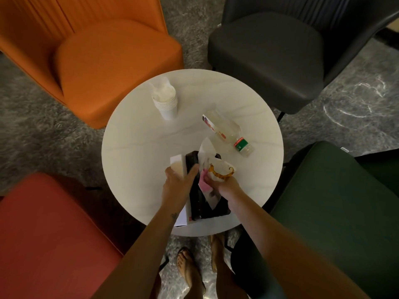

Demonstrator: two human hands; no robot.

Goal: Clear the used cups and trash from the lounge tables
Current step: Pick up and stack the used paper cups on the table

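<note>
A round white table (138,147) carries the trash. My left hand (178,184) grips the rim of a white bin lined with a black bag (198,203), which stands at the table's near edge. My right hand (224,185) is closed on crumpled wrappers (220,167), white paper with an orange print and a pink piece, held over the bag's opening. A stack of white paper cups (166,100) with a crumpled tissue on top stands at the far left. An empty clear plastic bottle (228,132) with a green label lies on its side at the right.
Four armchairs ring the table: orange (103,61) far left, dark grey (272,57) far right, red (49,234) near left, green (336,203) near right. My sandalled feet (190,268) stand on the grey marbled floor below the table's near edge.
</note>
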